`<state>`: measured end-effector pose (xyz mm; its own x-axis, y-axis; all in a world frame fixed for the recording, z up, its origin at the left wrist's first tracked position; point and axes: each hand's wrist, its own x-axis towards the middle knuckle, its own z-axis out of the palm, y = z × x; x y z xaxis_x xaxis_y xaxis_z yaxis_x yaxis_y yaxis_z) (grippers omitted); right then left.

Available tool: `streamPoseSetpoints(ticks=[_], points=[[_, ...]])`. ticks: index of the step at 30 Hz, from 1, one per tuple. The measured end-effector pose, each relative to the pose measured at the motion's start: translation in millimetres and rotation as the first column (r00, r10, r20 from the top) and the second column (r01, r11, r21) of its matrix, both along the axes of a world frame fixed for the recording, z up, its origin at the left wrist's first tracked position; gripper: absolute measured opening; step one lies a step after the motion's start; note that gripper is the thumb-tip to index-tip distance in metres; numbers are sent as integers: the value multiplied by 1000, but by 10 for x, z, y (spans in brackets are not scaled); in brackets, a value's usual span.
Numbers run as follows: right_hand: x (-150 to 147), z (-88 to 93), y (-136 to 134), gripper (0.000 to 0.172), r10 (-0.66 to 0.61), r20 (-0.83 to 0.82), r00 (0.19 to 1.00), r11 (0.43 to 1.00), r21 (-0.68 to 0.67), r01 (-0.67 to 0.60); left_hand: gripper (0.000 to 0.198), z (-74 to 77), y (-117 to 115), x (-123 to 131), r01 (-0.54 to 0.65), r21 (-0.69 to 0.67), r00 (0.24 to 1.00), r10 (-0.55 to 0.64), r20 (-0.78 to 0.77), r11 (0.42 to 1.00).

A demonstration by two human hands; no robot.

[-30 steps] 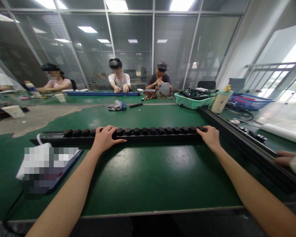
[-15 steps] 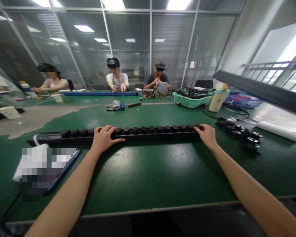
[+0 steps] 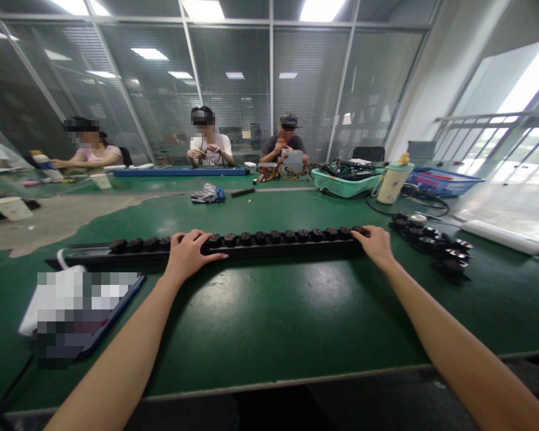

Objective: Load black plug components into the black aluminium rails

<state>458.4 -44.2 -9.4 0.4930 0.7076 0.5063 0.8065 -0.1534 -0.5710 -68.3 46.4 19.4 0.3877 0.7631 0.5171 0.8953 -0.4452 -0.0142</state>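
A long black socket strip (image 3: 269, 249) with a row of round black sockets lies crosswise on the green table. My left hand (image 3: 187, 254) grips it left of the middle, fingers over the sockets and thumb along the front side. At the strip's right end, my right hand (image 3: 374, 244) is closed on the last socket (image 3: 358, 230), which is partly hidden by the fingers. Farther right lies a cluster of loose black sockets (image 3: 431, 239), some with shiny metal parts.
Left front are a white object (image 3: 54, 296) with a cable and a blurred-out flat device (image 3: 112, 311). Beyond sit a glove (image 3: 209, 193), a short black bar (image 3: 243, 193), a green basket (image 3: 341, 184), a cream bottle (image 3: 394, 182) and a blue basket (image 3: 453, 182). Several people sit across.
A long dark bar at the upper right has gone out of view. The person opposite in white has raised their hands. My hands hold the same places on the strip.
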Motion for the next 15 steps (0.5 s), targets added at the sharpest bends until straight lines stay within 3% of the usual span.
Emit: streamPoseSetpoints(ticks=[7, 15], points=[[192, -27, -24, 57, -36, 13, 999, 999, -13, 36, 72, 17, -58, 200, 50, 10, 999, -50, -10, 999], [250, -80, -18, 58, -15, -2, 1000, 1000, 21, 15, 75, -10, -53, 196, 50, 35, 999, -49, -21, 998]])
